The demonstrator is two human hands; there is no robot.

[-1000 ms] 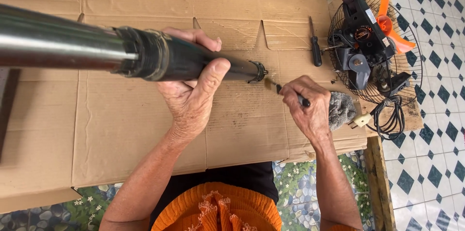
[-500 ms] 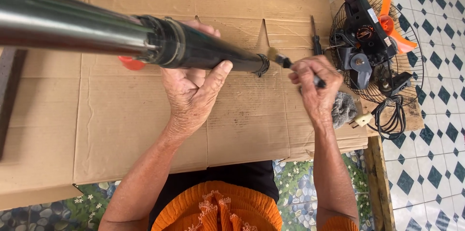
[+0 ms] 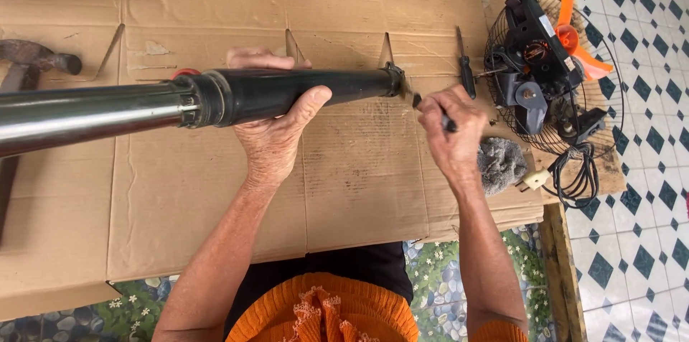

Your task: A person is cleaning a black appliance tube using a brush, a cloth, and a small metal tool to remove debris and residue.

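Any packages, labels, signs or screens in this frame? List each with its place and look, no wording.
Flattened cardboard box: spread under both hands as a work mat, brown, flaps unfolded.
Small label: on the black fan motor housing at right, pale rectangle, too small to make out.
No signs or screens show.

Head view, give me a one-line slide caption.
Left hand grips black pole; right hand holds screwdriver at its end.

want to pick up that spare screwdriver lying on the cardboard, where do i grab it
Take the spare screwdriver by its dark handle, the thicker end nearer the person, coming from above. It lies flat on the cardboard, thin shaft pointing away, with the fan motor close on its right, so the left side looks freer.
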